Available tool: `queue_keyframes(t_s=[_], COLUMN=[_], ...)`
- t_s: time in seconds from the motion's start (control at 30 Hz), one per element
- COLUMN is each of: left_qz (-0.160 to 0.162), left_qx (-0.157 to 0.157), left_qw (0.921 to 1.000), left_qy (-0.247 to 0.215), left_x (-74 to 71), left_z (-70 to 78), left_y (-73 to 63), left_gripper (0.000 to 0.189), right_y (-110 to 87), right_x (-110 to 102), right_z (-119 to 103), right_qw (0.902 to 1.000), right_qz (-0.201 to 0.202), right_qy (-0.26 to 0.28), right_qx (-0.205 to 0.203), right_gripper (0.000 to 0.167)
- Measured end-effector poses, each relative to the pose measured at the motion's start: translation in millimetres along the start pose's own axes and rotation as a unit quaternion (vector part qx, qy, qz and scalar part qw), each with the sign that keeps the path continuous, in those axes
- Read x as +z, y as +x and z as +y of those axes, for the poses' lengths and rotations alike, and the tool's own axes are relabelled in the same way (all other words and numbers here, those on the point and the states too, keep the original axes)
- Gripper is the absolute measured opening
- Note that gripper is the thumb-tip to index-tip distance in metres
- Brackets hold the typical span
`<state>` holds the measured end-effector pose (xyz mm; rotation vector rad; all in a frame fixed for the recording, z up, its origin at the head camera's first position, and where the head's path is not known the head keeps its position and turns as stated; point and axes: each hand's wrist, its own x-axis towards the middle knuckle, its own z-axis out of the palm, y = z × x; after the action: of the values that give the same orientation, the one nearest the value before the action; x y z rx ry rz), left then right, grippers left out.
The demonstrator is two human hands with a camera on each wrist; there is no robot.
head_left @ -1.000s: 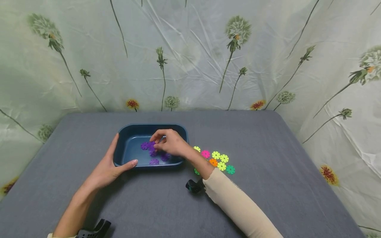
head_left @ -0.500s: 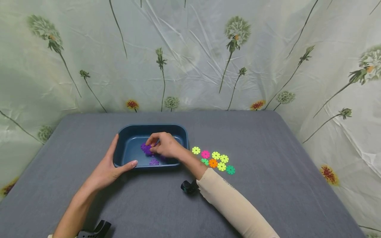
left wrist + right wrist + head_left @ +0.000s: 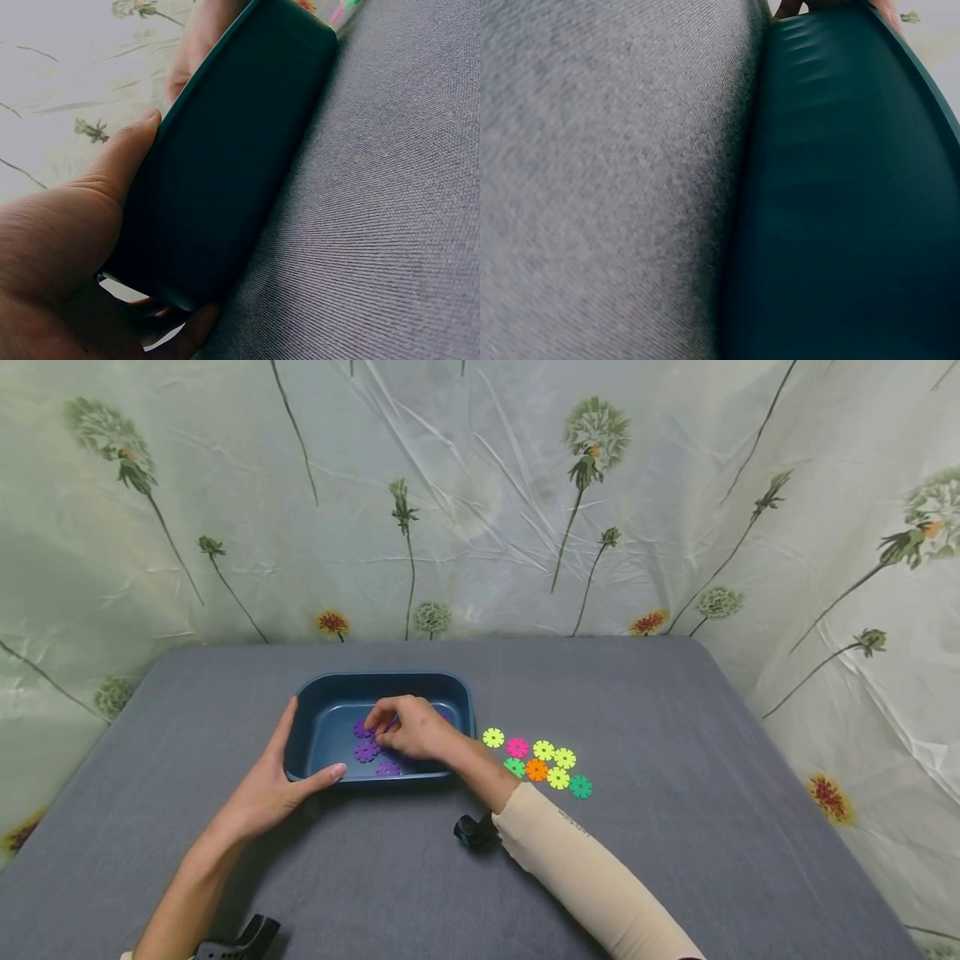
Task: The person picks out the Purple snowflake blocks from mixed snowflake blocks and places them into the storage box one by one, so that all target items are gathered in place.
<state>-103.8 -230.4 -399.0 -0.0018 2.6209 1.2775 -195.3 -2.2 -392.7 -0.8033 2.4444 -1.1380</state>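
Note:
My left hand [image 3: 266, 789] holds the near-left corner of a blue plastic tray [image 3: 315, 680], thumb along the near rim and fingers round the left end. In the left wrist view the thumb [image 3: 131, 150] lies at the rim and the other fingers reach under the tray's side. Inside the tray my right hand [image 3: 416, 727] hovers low, its fingers bent loosely with a gap to the thumb. Just beneath its fingertips is a purple notched disc [image 3: 367, 751]. Another purple disc [image 3: 362, 728] lies by the index finger, a third purple disc [image 3: 387, 767] nearer the front wall. The hand hides part of the tray floor.
Right of the tray, on the grey cloth [image 3: 675, 827], lie several loose notched discs: a pink disc [image 3: 517, 747], an orange disc [image 3: 536, 769], a green disc [image 3: 581, 787] and some yellow ones. A flower-printed curtain [image 3: 480, 510] hangs behind the table.
My right hand has shifted slightly left and down inside the tray. The purple disc at its fingertips half a second ago now lies apart on the tray floor. The left hand stays put.

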Motion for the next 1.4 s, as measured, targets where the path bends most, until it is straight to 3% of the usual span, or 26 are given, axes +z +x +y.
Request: queue_keyframes(t_s=[0.27, 0.63, 0.87, 1.4], left_qz=[0.000, 0.003, 0.005, 0.012], left_qx=[-0.001, 0.002, -0.007, 0.007], left_qw=[1.0000, 0.9999, 0.9998, 0.9998], left_qy=[0.005, 0.014, 0.020, 0.018], left_x=[0.7, 1.3, 0.4, 0.6], left_z=[-0.9, 1.6, 1.0, -0.4], left_y=[-0.3, 0.3, -1.1, -2.2], left_gripper=[0.121, 0.122, 0.123, 0.123], right_y=[-3.6, -17.2, -29.7, -61.5], right_x=[-3.8, -19.0, -31.5, -50.9], right_z=[1.6, 0.3, 0.3, 8.2], right_qw=[0.9998, 0.9997, 0.9994, 0.9940], right_qz=[0.005, 0.023, 0.027, 0.085], right_qy=[0.011, 0.011, -0.009, -0.004], right_qx=[0.013, -0.003, -0.021, -0.069], right_gripper=[0.015, 0.019, 0.023, 0.020])
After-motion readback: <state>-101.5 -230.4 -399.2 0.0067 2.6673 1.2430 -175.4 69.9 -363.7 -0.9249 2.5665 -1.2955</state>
